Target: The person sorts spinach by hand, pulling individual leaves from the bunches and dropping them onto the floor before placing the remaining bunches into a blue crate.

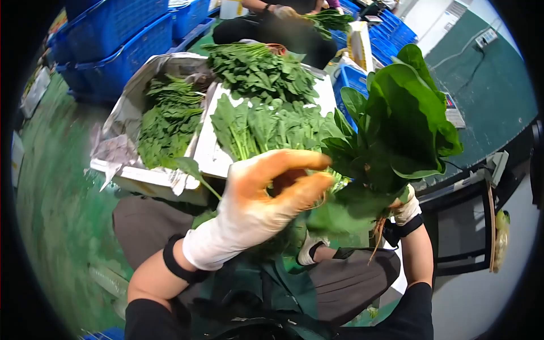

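Note:
My right hand (407,208), in a white glove, grips a bunch of spinach (405,119) near its base. Its broad leaves point up, and thin brown roots (378,235) hang below. My left hand (269,198) wears a white glove with orange-coated fingers. Thumb and forefinger are curved with a gap between them, just left of the bunch; the other fingers are partly hidden. A blurred leaf (345,212) lies beneath the bunch. A single leaf (188,166) on a long stem shows left of my left hand; the stem's lower end is hidden.
Ahead, bundled greens (260,71) lie on a white foam board (212,150). A paper-lined foam box (122,116) holds more greens. Blue crates (122,51) are stacked behind it. Opposite, a person's gloved hand (283,11) holds greens. A black-framed stand (464,226) is at right.

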A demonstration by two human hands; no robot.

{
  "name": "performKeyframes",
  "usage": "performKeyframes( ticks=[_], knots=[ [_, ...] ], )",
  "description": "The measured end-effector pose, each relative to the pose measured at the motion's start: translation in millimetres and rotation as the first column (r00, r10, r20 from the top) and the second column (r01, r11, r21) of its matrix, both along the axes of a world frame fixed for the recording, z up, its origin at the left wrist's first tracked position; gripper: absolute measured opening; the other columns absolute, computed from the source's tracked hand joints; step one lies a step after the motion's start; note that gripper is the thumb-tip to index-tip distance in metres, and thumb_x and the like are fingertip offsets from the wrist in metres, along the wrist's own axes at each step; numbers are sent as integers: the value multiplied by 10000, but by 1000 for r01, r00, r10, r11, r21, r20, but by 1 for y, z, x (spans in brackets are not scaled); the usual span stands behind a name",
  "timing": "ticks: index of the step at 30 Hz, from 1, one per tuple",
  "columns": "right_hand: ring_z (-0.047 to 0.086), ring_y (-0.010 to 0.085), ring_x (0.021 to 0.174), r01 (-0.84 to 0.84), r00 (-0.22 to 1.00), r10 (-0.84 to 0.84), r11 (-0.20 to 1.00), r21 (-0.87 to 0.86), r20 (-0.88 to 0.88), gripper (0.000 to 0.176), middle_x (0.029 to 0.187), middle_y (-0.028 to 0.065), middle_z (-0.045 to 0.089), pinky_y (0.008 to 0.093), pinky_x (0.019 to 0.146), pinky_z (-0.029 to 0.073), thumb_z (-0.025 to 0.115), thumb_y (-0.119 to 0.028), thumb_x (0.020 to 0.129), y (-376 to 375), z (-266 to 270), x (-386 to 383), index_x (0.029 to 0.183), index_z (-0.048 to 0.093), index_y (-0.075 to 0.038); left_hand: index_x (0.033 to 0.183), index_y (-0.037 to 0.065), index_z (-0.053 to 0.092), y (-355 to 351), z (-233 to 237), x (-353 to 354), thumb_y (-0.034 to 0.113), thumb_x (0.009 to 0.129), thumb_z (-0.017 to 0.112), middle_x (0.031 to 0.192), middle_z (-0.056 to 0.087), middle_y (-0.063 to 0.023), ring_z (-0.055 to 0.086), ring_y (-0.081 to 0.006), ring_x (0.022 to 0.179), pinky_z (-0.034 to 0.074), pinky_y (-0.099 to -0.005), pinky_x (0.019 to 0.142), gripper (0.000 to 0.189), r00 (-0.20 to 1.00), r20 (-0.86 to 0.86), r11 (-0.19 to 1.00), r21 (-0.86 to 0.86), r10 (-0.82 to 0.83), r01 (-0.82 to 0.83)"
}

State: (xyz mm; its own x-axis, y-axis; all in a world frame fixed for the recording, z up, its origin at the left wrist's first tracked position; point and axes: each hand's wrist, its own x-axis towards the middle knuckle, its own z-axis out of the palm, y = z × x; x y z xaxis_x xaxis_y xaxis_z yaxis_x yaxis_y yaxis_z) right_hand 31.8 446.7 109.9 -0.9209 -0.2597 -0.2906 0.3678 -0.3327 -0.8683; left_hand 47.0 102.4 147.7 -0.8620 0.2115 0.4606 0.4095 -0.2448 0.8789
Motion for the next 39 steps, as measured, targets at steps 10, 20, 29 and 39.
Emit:
performKeyframes(
  ticks=[10, 20, 29, 39],
  knots=[
    [605, 225, 690, -207, 957, 243, 955, 214, -157, 615, 853, 146, 624, 341, 608, 493, 739, -39, 472, -42, -5, -10, 1048, 542, 49, 907, -38, 618, 1, -3, -19, 146, 838, 614, 743, 630, -68, 536, -71, 648, 438, -223, 585, 197, 999, 27, 974, -226, -18, 24],
    [564, 190, 634, -83, 988, 112, 966, 246, -106, 490, 755, 111, 587, 287, 569, 460, 668, -126, 486, -57, -14, -27, 937, 561, 34, 758, 19, 609, -32, -8, -49, 162, 753, 728, 551, 499, 37, 426, -23, 508, 353, -190, 462, 187, 984, -27, 959, -220, 177, -179],
    [575, 188, 651, -158, 982, 177, 959, 235, -64, 507, 790, 102, 608, 289, 595, 471, 666, -61, 492, -63, -14, -28, 980, 567, 34, 879, 41, 616, -11, -15, -47, 256, 625, 803, 657, 560, -36, 533, -133, 518, 425, -243, 470, 381, 879, -425, 904, -253, 215, -344],
    [587, 192, 670, -185, 976, 213, 923, 337, -49, 516, 806, 100, 619, 299, 604, 482, 684, -63, 481, -69, -11, -27, 974, 573, 38, 829, 49, 653, -17, -19, -49, 69, 666, 726, 635, 549, -66, 552, -211, 512, 412, -294, 453, 179, 764, -614, 903, -187, 201, -388]
  ],
)
